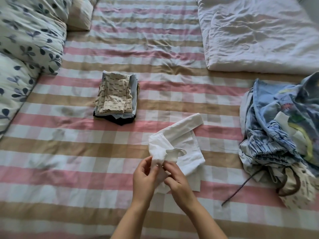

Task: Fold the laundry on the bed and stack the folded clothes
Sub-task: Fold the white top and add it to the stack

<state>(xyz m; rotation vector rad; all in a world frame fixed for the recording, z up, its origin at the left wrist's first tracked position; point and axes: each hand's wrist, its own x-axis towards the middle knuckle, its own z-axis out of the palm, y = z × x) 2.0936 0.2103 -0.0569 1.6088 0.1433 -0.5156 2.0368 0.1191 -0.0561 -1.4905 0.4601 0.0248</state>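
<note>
Both hands are working at the near edge of a white garment point(179, 144), which is lying partly folded on the checked bed sheet point(69, 152) in the lower middle of the view. The left hand point(145, 176) is pinching a bunched corner of the white cloth between thumb and fingers. The right hand point(177, 180) is gripping the same corner just beside it, so the two hands are almost touching. One long strip of the garment is stretching away toward the upper right.

Farther up the bed and to the left, well apart from the hands, a stack of folded clothes point(115, 97) is sitting. A beige printed piece is lying on top, with pale blue and dark layers showing beneath it.

At the right edge, a loose pile of unfolded laundry point(279, 135) is lying in a heap, mostly blue denim and printed fabric. A thin dark cord point(241, 188) is trailing from it toward the near side.

A folded white duvet point(259, 31) is lying at the upper right, and leaf-print pillows point(25, 40) are bunching along the left.
</note>
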